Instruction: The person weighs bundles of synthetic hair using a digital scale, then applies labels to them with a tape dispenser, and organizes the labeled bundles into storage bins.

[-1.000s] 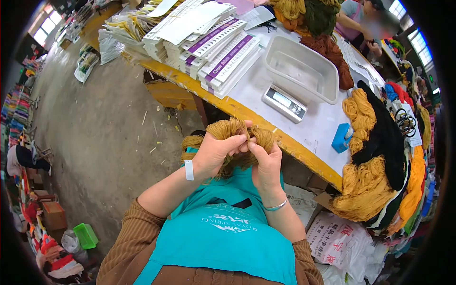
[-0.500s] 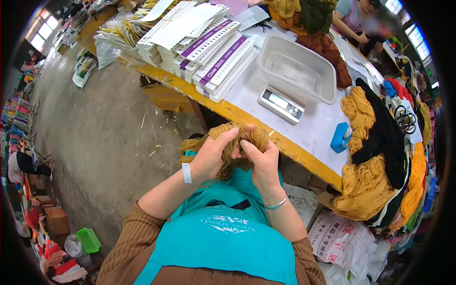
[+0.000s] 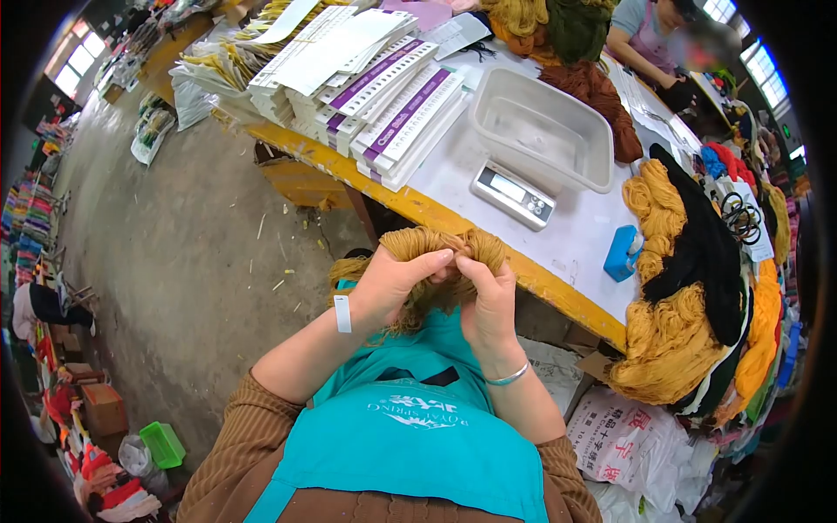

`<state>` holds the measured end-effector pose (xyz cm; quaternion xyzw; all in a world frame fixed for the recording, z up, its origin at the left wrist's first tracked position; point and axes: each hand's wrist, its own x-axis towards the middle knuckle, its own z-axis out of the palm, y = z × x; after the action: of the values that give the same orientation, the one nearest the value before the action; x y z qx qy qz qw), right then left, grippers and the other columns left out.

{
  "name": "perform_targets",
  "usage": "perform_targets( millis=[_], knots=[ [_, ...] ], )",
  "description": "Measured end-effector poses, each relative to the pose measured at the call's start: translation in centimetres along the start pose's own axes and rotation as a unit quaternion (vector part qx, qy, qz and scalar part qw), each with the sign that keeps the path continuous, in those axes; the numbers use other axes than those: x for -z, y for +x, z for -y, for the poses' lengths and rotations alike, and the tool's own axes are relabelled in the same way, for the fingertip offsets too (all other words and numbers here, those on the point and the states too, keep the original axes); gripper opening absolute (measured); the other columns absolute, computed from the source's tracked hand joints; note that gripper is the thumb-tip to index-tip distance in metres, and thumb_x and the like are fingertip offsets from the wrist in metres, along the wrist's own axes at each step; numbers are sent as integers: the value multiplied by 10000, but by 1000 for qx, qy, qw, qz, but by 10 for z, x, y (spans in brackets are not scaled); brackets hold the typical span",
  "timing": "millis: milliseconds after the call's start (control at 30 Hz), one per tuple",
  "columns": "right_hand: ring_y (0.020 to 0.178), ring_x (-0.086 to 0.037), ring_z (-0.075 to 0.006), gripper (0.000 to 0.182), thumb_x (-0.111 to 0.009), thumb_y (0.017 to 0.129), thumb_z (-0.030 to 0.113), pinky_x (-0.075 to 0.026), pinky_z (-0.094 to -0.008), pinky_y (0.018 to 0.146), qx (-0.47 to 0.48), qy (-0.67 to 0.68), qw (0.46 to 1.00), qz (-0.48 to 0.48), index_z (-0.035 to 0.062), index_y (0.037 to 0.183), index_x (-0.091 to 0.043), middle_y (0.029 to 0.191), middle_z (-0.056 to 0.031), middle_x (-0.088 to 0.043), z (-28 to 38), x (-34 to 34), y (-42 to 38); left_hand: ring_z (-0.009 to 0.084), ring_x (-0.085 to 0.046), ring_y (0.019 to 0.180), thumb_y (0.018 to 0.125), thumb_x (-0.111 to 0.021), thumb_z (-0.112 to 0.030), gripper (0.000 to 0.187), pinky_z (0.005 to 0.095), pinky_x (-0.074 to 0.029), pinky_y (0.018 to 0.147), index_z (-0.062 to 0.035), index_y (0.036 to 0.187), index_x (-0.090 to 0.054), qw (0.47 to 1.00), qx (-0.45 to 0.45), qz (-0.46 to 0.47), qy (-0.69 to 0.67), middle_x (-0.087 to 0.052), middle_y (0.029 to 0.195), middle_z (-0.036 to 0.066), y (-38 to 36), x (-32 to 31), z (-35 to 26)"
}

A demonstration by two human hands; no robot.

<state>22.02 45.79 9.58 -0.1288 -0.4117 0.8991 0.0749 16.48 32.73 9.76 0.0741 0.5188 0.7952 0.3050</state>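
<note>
A golden-brown hank of thread (image 3: pixel 414 243) hangs over my lap, in front of the table's yellow edge. My left hand (image 3: pixel 394 281) is closed on its left part, with the thumb pointing inward. Closed on the right part is my right hand (image 3: pixel 486 295), its thumb meeting the left one near the middle of the hank. Loose strands droop below and to the left of my fingers, over the teal apron (image 3: pixel 410 436). The fingers beneath the thread are partly hidden.
On the table (image 3: pixel 575 253) stand a digital scale (image 3: pixel 513 193), a clear plastic tub (image 3: pixel 545 131), stacked printed cards (image 3: pixel 405 122) and a blue bottle (image 3: pixel 622 253). Yellow hanks (image 3: pixel 667 340), a black hank (image 3: pixel 702 253) and scissors (image 3: pixel 741 218) lie right. A co-worker (image 3: pixel 649 44) sits beyond.
My thumbs have come together at the middle of the hank, and the thread bunches up on both sides. My right hand's fingers have tucked in under it.
</note>
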Motion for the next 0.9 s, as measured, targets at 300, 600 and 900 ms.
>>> perform_targets(
  millis=[300, 600, 900],
  knots=[
    [461, -331, -38, 129, -684, 833, 81, -245, -207, 418, -91, -197, 975, 44, 18, 912, -604, 640, 52, -469, 85, 55, -2, 28, -279, 466, 983, -552, -282, 238, 187, -236, 417, -75, 1094, -587, 954, -96, -15, -282, -324, 627, -74, -36, 126, -75],
    [823, -597, -89, 174, -577, 873, 13, -482, -247, 756, 43, -527, 848, 26, -67, 1002, -663, 908, -38, -697, 133, 111, -9, 49, -242, 440, 954, -553, -134, 567, 212, -232, 438, -31, 1467, -335, 845, -480, -160, -173, -288, 542, -59, -233, 387, -183],
    [735, -622, -147, 223, -580, 820, 15, -497, -291, 712, 91, -527, 804, 259, -21, 1023, -665, 863, -97, -702, 72, 9, 26, 57, -413, 485, 988, -515, -284, 366, 213, -385, 462, -70, 1277, -582, 946, -193, -65, -251, -658, 1118, 89, -123, 254, -63]
  ],
)
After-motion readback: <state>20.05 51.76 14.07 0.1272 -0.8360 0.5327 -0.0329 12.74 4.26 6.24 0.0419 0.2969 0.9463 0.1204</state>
